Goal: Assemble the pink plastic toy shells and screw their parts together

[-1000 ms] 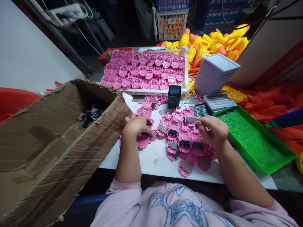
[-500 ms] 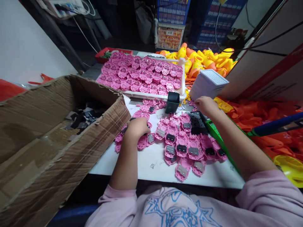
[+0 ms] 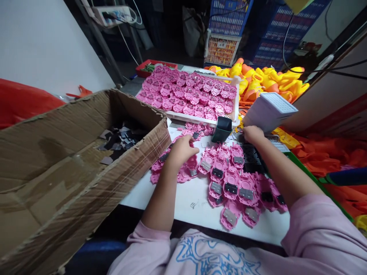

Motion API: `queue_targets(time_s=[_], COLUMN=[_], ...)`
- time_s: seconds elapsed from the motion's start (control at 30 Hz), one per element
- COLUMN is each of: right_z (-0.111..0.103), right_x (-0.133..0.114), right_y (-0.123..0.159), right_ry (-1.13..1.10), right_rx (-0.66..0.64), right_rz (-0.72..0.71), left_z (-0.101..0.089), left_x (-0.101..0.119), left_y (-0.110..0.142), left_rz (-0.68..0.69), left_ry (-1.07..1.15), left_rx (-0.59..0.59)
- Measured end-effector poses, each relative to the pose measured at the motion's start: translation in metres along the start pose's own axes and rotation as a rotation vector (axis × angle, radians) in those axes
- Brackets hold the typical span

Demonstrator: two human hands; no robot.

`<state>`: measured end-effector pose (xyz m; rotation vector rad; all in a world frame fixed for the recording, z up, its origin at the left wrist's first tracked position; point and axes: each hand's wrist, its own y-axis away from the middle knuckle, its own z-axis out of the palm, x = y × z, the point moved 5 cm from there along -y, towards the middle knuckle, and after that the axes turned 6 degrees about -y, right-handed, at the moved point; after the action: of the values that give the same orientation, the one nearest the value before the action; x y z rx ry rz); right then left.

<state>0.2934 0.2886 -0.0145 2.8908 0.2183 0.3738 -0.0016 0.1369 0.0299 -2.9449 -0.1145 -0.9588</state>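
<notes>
My left hand (image 3: 182, 151) hovers over a group of pink plastic housings (image 3: 187, 174) beside the cardboard box, its thumb and fingers apart and nothing visible between them. My right hand (image 3: 254, 135) is closed at the lower edge of a leaning stack of white plastic trays (image 3: 265, 110); its fingertips are hidden, so what it holds cannot be made out. Below it lies a black perforated tray (image 3: 252, 158). Between the hands stands a dark open-topped container (image 3: 222, 130). Nearer me are more pink housings (image 3: 231, 186), several with grey or black plates.
A cardboard box (image 3: 137, 168) with dark and grey scraps fills the left. Behind, a white crate (image 3: 183, 115) holds rows of pink parts. Yellow and orange parts (image 3: 258, 78) are heaped at the back right, orange pieces (image 3: 312, 152) at right. A green tray edge (image 3: 321, 183) borders the table.
My left hand has lifted from the pink housings and its fingers have spread. The right hand has moved lower against the white tray stack. The whole view has shifted slightly.
</notes>
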Motion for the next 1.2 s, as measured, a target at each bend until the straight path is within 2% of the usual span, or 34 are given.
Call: queue_targets(time_s=[0.33,0.6,0.93,1.07,1.2], right_z=[0.003,0.007,0.009,0.002,-0.024], right_x=[0.002,0.005,0.006,0.007,0.011], right_y=[-0.006,0.001,-0.004,0.000,0.020], right_ry=[0.023,0.027,-0.104,-0.257,-0.525], right_rx=[-0.039,0.016,0.042,0.134,0.350], right_rz=[-0.047,-0.087,-0.092,-0.111,-0.144], left_z=[-0.003,0.010,0.012,0.015,0.019], left_x=[0.001,-0.007,-0.012,-0.010,-0.001], left_y=[0.001,-0.008,-0.011,-0.011,-0.012], left_rz=[0.013,0.035,0.030,0.030,0.033], left_ry=[0.160,0.411,0.553,0.681,0.892], left_rx=[0.103,0.152,0.181,0.160,0.081])
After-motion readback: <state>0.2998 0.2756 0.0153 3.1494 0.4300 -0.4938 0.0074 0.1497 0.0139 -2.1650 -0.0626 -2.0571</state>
